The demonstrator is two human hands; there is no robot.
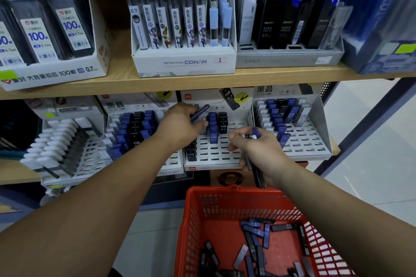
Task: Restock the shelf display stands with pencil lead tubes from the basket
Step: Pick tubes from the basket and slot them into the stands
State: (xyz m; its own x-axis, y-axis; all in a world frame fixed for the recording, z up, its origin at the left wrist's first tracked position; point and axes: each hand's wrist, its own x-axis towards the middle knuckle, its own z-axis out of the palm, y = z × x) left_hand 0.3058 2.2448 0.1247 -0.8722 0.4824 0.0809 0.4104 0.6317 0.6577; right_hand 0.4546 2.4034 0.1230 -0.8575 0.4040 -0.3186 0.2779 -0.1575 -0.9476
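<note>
On my remote feed, a two-tier wooden shelf (270,74) of pencil leads fills the frame, with a red plastic basket (225,191) below it at the person's front.

On the upper board, from left to right, stand a white carton (56,74) printed "100" and "0.7", a box (184,63) lettered "DETECTIVE CONAN" with a "2" tag, and a grey tray (288,58) of black "deli" packs.

On the lower board I count three slotted white display stands side by side. The left stand (135,103) and the right stand (310,141) hold rows of blue and black tubes. The middle stand (220,155), whose header card shows "HB 0.7", carries one blue column (213,128), one black column (222,123) and many bare slots.

Both bare arms reach over the basket to this middle stand. The left hand (180,126) has its fingers curled round a single blue lead tube (200,113), tilted at the stand's back rows. The right hand (258,150) grips a bundle of tubes (258,177), thumb and forefinger pinched near its blue-capped top end just above the empty slots. I cannot count the bundle.

Loose lead tubes (256,238), blue, black and grey and marked "HB 0.7", lie scattered on the basket floor.
</note>
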